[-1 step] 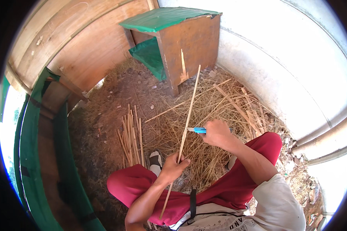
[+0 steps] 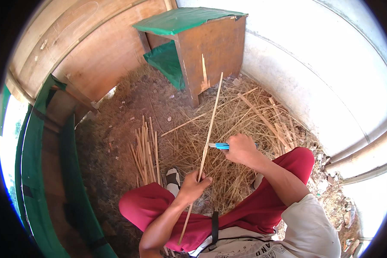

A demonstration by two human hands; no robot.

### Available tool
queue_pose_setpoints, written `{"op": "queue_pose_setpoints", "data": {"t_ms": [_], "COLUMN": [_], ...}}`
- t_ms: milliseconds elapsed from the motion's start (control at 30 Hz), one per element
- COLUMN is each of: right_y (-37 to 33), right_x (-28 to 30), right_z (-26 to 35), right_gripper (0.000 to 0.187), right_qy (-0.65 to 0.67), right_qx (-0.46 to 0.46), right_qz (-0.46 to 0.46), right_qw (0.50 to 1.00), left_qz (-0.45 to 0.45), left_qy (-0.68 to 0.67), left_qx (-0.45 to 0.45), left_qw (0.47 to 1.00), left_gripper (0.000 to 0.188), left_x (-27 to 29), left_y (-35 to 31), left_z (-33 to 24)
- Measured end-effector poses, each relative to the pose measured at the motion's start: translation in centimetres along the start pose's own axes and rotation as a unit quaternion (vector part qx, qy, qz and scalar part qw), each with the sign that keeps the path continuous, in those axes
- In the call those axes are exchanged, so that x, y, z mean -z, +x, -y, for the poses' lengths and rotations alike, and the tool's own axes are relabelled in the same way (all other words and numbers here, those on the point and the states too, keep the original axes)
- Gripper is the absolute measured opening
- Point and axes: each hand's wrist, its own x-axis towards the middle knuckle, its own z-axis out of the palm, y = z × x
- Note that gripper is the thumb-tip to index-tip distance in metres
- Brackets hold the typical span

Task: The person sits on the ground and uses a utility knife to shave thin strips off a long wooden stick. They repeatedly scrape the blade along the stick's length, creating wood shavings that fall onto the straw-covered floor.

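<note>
A long, thin wooden stick (image 2: 213,112), pale and slightly bent, slants up from my lap towards the cabinet. My left hand (image 2: 193,187) is closed around its lower part, near my knees. In my right hand (image 2: 241,149) is a blue utility knife (image 2: 222,146), gripped by its handle. The knife's short blade points left and touches the stick, or nearly so, a little above my left hand. At that spot the stick looks rough and paler.
Thin shavings (image 2: 232,180) cover the ground before me. Several cut sticks (image 2: 147,155) lie in a bundle at the left. Flat wood strips (image 2: 262,114) rest to the right. Behind stands a wooden cabinet (image 2: 215,51) with a green top; a green-edged bench (image 2: 51,172) curves along the left.
</note>
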Motion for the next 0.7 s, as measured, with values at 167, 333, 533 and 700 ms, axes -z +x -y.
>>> {"op": "queue_pose_setpoints", "data": {"t_ms": [167,333,533,700], "right_y": [0.2,0.1,1.0,1.7], "right_x": [-1.0,-1.7,-2.4,-4.3], "right_z": [0.7,1.4,2.0,2.0], "right_gripper": [0.022,0.015,0.014,0.011], "right_qy": [0.012,0.006,0.003,0.017], "right_qx": [0.009,0.008,0.004,0.020], "right_qz": [0.036,-0.002,0.012,-0.050], "right_qw": [0.999,1.000,1.000,0.998], "left_qz": [-0.015,-0.058,-0.010,-0.027], "left_qy": [0.051,0.121,0.092,0.122], "left_qx": [0.022,-0.004,0.088,0.066], "left_qw": [0.998,0.991,0.992,0.990], "left_gripper": [0.028,0.026,0.024,0.023], "left_x": [0.2,-1.2,-1.3,-1.1], "left_y": [0.2,-0.1,-0.9,-1.0], "left_z": [-0.4,-1.3,-2.0,-0.9]}}
